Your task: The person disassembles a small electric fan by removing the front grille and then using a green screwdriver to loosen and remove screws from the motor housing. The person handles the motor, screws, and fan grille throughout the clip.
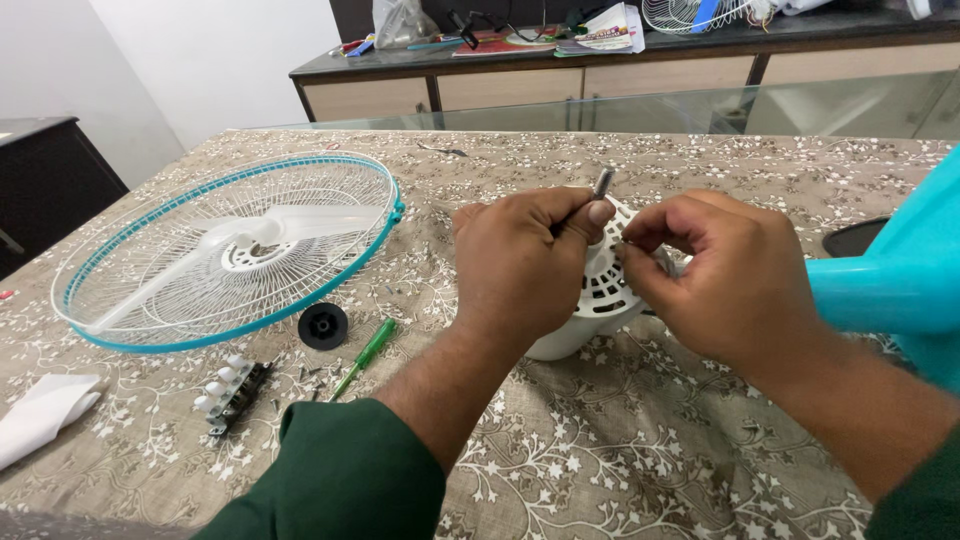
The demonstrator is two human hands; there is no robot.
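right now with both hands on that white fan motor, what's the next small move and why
Probably keep the left hand steady on the metal shaft while the right hand works its pinched fingertips at the white motor housing. What they pinch is too small to tell. The green screwdriver lies unused on the table, within reach if needed.

white motor housing [590, 310], teal-rimmed fan guard [230, 250], green screwdriver [366, 356], floral beige tablecloth [620, 440]

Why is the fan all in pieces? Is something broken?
Nothing looks broken, just taken apart. The fan guard lies flat with the blades inside it, and a black cap, green screwdriver and switch block lie loose nearby. Both hands hold the white motor housing.
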